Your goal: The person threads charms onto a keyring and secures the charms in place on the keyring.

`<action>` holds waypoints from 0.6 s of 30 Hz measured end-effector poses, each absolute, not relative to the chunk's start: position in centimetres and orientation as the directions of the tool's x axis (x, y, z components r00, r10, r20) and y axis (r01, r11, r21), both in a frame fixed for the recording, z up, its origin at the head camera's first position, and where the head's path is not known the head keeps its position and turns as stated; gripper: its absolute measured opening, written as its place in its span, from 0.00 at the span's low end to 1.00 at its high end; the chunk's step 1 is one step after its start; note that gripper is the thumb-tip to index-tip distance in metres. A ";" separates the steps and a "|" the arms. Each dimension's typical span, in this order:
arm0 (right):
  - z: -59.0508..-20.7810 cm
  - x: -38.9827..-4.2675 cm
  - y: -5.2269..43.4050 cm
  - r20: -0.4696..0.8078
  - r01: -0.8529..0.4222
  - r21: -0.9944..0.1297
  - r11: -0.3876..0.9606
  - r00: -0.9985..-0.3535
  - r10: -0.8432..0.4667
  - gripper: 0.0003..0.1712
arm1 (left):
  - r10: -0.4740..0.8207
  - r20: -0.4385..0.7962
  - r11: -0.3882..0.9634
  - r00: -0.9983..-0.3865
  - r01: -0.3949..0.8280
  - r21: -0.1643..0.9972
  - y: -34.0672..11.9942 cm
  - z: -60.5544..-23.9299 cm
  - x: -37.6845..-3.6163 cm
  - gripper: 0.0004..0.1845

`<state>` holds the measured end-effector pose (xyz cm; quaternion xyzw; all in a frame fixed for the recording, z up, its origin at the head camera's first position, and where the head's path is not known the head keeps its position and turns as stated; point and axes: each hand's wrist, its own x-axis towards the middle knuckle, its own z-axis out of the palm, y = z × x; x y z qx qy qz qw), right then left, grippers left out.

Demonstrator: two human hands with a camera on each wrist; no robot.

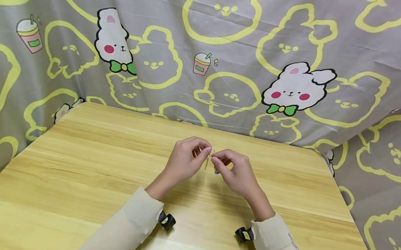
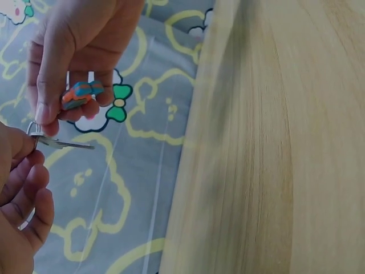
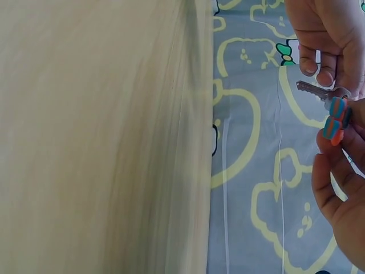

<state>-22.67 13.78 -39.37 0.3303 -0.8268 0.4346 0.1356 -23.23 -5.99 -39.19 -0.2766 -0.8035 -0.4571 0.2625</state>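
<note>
Above the table, my left hand point(image 1: 184, 157) and right hand point(image 1: 237, 171) meet fingertip to fingertip over a small metal key point(image 3: 316, 90). In the left wrist view, the left thumb and fingers pinch the key at its head, and its blade point(image 2: 77, 146) points away from them. My right hand's thumb and finger pinch the thin key ring point(image 2: 34, 127) joined to it. A small orange and blue charm point(image 3: 336, 120) lies against the right hand's fingers. Fingertips partly hide the ring, so whether the key is fully threaded on it I cannot tell.
A wood-grain table point(image 1: 72, 181) stretches beneath both hands. Grey curtain point(image 1: 175, 14) with yellow cartoon outlines hangs behind and at both sides of it. Black wrist cameras point(image 1: 167, 221) sit at both cuffs, close to the tabletop.
</note>
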 end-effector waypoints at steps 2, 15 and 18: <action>-39.4 -22.7 13.8 0.494 -0.650 -0.638 0.412 -0.756 -0.429 0.04 | 0.207 0.658 0.425 -0.724 0.672 0.606 -6.0 -39.2 -23.2 0.04; -39.3 -23.2 14.9 0.181 -0.516 -0.681 0.519 -0.806 -0.563 0.05 | 0.275 0.186 0.446 -0.943 0.297 0.844 -6.1 -39.5 -23.3 0.04; -39.5 -23.3 15.3 0.058 -0.469 -0.698 0.542 -0.790 -0.610 0.05 | 0.318 0.072 0.463 -0.945 0.221 0.858 -6.1 -40.1 -23.3 0.04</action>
